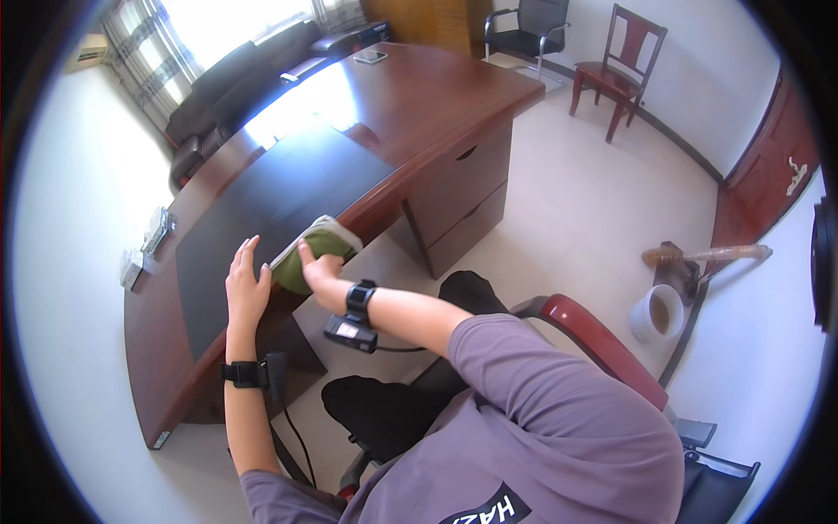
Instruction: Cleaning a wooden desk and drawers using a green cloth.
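A green cloth item with a pale edge [317,252], perhaps a cap or pouch, lies over the near edge of the brown wooden desk [452,98], partly on the black desk pad [288,183]. My right hand [317,268] is on the green cloth, its index finger extended over it; whether the fingers grip it cannot be told. Just left of the cloth is my left hand [247,281], raised at the pad's edge with fingers apart and nothing in it. Both wrists wear black straps with small devices and cables.
Small boxes or packs [157,232] sit at the desk's left edge, and a phone [370,57] lies at its far end. Drawers [468,190] stand below the desktop. A wooden chair [612,75], an office chair armrest [582,327] and a white bucket [656,314] are around.
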`<state>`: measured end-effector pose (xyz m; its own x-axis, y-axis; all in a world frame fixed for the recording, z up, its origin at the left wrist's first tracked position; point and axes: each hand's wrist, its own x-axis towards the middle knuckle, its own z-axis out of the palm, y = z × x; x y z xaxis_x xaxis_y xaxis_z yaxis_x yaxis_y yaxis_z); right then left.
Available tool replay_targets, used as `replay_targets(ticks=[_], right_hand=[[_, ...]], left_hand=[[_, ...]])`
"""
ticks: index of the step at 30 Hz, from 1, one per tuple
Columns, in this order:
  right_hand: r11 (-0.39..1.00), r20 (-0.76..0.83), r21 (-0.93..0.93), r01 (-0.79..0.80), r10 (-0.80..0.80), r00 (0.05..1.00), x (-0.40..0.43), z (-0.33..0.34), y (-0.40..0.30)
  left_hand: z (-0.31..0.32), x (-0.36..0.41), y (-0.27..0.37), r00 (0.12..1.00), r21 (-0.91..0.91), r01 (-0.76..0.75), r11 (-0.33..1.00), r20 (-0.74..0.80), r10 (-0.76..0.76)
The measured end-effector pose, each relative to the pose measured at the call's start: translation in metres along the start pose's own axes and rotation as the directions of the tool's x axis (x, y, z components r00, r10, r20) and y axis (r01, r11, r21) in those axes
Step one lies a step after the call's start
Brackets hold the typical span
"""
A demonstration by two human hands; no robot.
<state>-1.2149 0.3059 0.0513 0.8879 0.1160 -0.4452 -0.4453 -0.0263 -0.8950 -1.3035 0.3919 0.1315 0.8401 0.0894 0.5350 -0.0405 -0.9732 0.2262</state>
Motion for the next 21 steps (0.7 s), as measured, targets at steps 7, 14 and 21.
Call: replay_targets(ticks=[7,14,21], right_hand=[[0.983,-0.284,-0.178,-0.052,-0.001,0.959,0.053,-0.125,-0.074],[0.995,-0.468,0.101,0.014,0.035,0.883,0.129,-0.231,-0.131],[0.978,-0.764,0.115,0.172,-0.024,0.645,0.191,-0.305,-0.175]], left_hand=[[0.044,0.035,0.039,0.999,0.126,-0.031,0.991,-0.021,0.034],[0.089,0.052,0.077,0.935,0.215,-0.318,0.923,0.229,0.269],[0.089,0.053,0.072,0.901,0.233,-0.425,0.875,0.201,0.385]])
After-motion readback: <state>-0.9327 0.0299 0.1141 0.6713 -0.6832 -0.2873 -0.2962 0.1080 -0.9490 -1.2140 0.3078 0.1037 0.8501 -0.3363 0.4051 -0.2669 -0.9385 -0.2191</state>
